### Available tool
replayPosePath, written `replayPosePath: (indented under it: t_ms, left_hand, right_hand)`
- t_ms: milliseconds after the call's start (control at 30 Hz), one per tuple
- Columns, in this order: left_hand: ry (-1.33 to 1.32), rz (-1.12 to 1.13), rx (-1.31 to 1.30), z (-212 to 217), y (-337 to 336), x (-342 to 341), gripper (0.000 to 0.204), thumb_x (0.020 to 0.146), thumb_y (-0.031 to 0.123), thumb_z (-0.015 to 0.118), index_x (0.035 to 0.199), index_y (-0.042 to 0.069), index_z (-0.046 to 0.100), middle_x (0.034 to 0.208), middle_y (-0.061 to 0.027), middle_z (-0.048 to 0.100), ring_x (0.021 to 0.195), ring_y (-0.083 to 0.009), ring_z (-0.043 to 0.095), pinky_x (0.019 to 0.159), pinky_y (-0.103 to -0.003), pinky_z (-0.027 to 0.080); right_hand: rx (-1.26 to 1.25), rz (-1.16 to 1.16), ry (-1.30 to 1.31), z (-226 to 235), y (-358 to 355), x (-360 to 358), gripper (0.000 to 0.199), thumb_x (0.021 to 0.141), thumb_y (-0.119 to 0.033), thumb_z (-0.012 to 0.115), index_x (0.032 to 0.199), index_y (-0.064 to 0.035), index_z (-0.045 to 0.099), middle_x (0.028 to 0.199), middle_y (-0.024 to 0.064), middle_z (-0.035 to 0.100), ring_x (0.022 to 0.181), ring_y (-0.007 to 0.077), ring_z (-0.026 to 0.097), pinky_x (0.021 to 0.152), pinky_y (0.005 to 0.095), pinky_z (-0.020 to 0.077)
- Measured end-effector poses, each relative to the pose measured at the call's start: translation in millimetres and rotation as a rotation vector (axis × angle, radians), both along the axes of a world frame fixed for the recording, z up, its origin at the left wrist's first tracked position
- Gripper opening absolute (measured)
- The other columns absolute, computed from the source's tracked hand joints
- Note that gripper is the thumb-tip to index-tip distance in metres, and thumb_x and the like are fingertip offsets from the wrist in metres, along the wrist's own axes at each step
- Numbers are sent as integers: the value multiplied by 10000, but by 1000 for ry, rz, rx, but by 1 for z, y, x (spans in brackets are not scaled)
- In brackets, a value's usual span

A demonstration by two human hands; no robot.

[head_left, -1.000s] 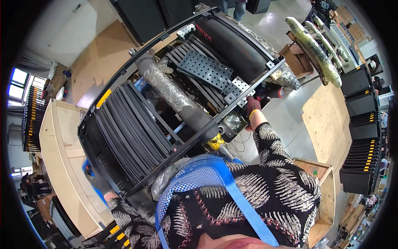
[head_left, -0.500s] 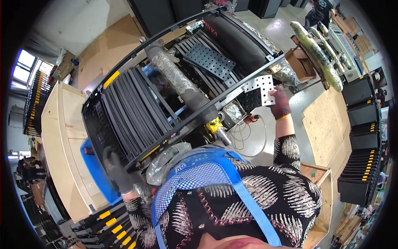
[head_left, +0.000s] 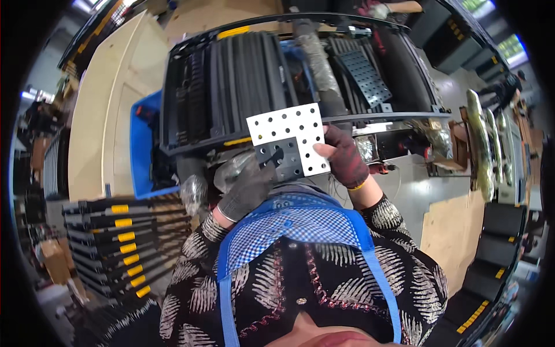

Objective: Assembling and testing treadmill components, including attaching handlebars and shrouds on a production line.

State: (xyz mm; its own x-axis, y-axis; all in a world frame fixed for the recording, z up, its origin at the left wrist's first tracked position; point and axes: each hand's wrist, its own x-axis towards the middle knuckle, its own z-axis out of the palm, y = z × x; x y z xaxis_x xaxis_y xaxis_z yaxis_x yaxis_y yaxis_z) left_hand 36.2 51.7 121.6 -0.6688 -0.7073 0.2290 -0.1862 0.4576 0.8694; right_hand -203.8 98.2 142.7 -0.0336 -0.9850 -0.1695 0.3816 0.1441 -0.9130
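A white perforated metal plate point(head_left: 287, 132) with a dark grey face at its lower part is held close to my chest. My right hand point(head_left: 345, 157), in a dark red glove, grips its right edge. At the plate's lower left corner my left hand point(head_left: 250, 188), in a grey glove, has its fingers closed on the dark part. Both hands are over the near edge of a black metal cart point(head_left: 191, 104) loaded with long black parts.
Inside the cart lie a wrapped grey tube point(head_left: 317, 58) and a black perforated plate point(head_left: 364, 75). A blue bin point(head_left: 141, 139) stands left of the cart. Black rails with yellow labels point(head_left: 121, 231) are stacked at lower left. A wooden crate point(head_left: 454, 231) stands right.
My right hand lifted the perforated plate out of the cart and brought it in front of my chest. My left hand came off the cart's left side and took hold of the plate.
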Motion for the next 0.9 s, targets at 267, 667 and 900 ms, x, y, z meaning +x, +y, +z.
replayPosePath:
  t_ms: [267, 667, 900]
  left_hand:
    - [-79, 234, -59, -10, 26, 48, 374, 873, 138, 619, 1203, 10, 499, 1153, -113, 537, 1013, -218, 582, 808, -330, 511]
    - [388, 399, 743, -11, 59, 95, 324, 899, 121, 590, 1186, -4, 505, 1139, -98, 553, 1036, -189, 578, 842, -314, 530]
    - [-41, 444, 129, -21, 79, 137, 396, 877, 111, 617, 1222, -35, 490, 1089, -117, 590, 1065, -195, 562, 868, -296, 504]
  right_hand:
    - [-685, -162, 1224, -4, -22, 59, 337, 734, -101, 675, 1066, -105, 615, 906, 90, 609, 847, 289, 602, 779, 366, 487]
    - [-886, 237, 1199, -14, -39, 135, 203, 679, -146, 725, 834, -109, 601, 797, 45, 593, 803, 256, 584, 764, 397, 473]
    - [-1279, 62, 1301, -31, -84, 161, 201, 722, -141, 710, 845, -65, 570, 705, 53, 585, 715, 243, 602, 746, 349, 500]
